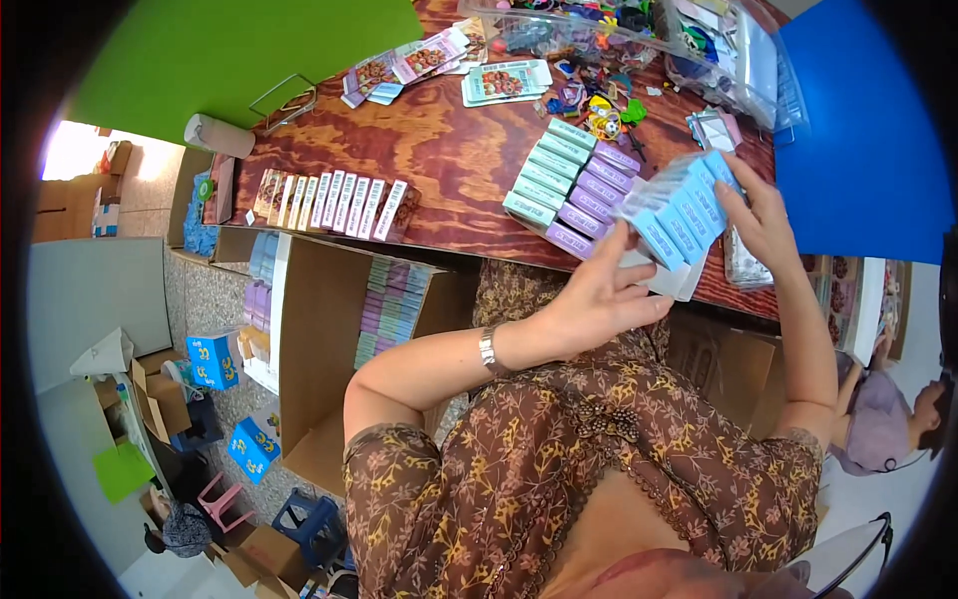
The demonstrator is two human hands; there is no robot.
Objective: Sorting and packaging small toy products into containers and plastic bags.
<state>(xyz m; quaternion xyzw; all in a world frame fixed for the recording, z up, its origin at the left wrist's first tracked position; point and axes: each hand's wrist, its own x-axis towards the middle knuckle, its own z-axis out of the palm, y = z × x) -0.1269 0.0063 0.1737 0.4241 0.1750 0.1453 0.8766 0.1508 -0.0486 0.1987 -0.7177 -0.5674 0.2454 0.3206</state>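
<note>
My right hand [756, 210] grips the right end of a row of small light-blue boxes [681, 222], tilted up near the table's front edge. From the left, my left hand [604, 298] reaches to the same row with its fingers spread, one fingertip at the lower left boxes. A white, flat piece [683, 280] shows below the blue boxes; what it is I cannot tell. Just left of them, green boxes [544, 175] and purple boxes [597, 195] stand in two neat columns on the wood-grain table [419, 130].
A row of small boxes [334, 205] lines the table's front left edge. Flat printed cartons [506, 82] lie farther back. Colourful trinkets [604, 118] spill before a clear bin [579, 35]. Below left is a cardboard box [324, 329] with packed boxes. Another person [878, 419] is at right.
</note>
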